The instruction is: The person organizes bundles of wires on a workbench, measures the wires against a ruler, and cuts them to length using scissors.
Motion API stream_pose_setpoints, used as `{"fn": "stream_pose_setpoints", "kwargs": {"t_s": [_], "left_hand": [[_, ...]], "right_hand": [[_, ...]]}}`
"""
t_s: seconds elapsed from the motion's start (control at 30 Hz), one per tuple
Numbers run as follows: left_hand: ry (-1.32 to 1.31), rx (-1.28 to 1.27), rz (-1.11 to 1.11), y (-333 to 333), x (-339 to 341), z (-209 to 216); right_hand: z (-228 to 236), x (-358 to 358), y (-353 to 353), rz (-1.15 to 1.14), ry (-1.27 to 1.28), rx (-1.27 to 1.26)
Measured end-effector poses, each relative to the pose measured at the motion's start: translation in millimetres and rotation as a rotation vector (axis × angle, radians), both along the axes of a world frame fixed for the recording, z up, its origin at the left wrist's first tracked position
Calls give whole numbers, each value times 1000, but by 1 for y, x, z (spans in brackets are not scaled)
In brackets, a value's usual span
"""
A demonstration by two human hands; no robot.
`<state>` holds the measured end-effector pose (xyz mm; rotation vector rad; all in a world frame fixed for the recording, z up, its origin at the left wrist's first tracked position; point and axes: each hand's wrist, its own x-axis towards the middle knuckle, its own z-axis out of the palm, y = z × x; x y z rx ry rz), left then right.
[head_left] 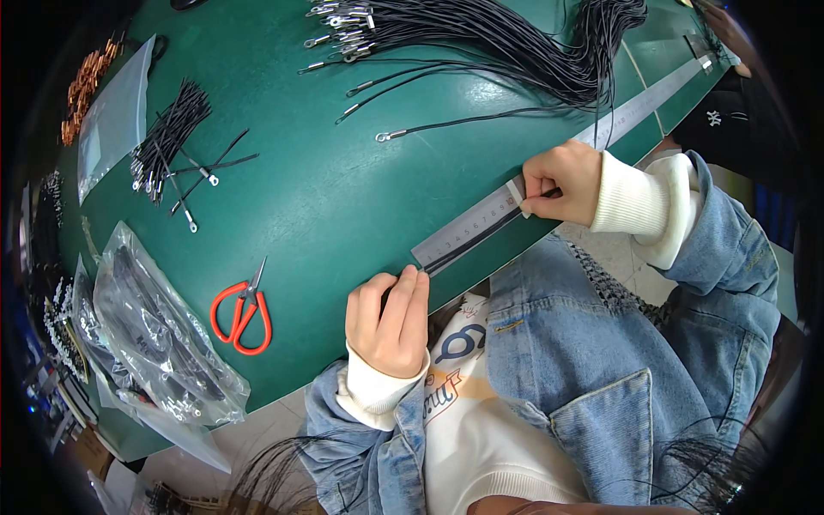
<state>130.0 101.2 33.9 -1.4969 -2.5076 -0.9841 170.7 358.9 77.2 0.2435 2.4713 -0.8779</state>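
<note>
A steel ruler point(461, 226) lies slantwise along the near edge of the green table, with a short black cable point(468, 245) stretched straight along its lower edge. At the ruler's near-left end, my left hand point(386, 322) presses one end of the cable down with its fingertips together. Further up the ruler, my right hand point(562, 184) is closed in a pinch on the cable's other end, beside a white band across the ruler. The fingers hide both cable ends. Past the right hand the ruler runs on to the far right.
A large bundle of long black cables point(489, 43) with metal ring terminals lies at the back. Left are short black cables point(176, 129), a clear bag point(116, 120), copper-coloured pieces point(86, 90), red-handled scissors point(242, 313) and plastic bags of black parts point(159, 330).
</note>
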Motion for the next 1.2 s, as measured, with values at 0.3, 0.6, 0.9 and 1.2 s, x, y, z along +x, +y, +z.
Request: {"fn": "stream_pose_setpoints", "kwargs": {"t_s": [0.3, 0.6, 0.9, 1.2], "left_hand": [[-43, 58, 55, -2, -3, 4], [103, -234, 467, -103, -58, 32], [-125, -366, 476, -121, -80, 26], [-504, -139, 495, -108, -66, 28]], "right_hand": [[-1, 0, 1, 3, 16, -16], [-4, 3, 3, 47, 79, -17], [-4, 1, -1, 31, 89, 41], [-7, 4, -2, 24, 116, 39]]}}
